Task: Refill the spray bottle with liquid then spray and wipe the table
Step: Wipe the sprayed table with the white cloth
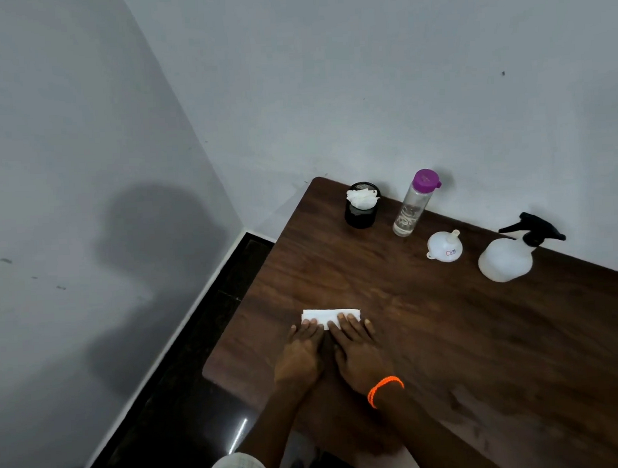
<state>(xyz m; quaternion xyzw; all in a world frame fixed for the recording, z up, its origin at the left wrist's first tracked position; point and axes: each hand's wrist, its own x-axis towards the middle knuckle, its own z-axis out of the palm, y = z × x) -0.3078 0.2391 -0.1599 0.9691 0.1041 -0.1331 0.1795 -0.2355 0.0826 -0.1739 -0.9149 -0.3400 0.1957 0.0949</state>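
Fingers (344,323) of both hands press flat on the tissue (326,316)

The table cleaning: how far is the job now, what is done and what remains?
Looks done: the spray bottle stands capped, and the funnel and purple-lidded bottle stand apart from it, so refilling seems finished. In hand: the left hand and right hand press a folded white tissue flat on the table. Left: wiping the remaining surface; I cannot tell whether it is wet.
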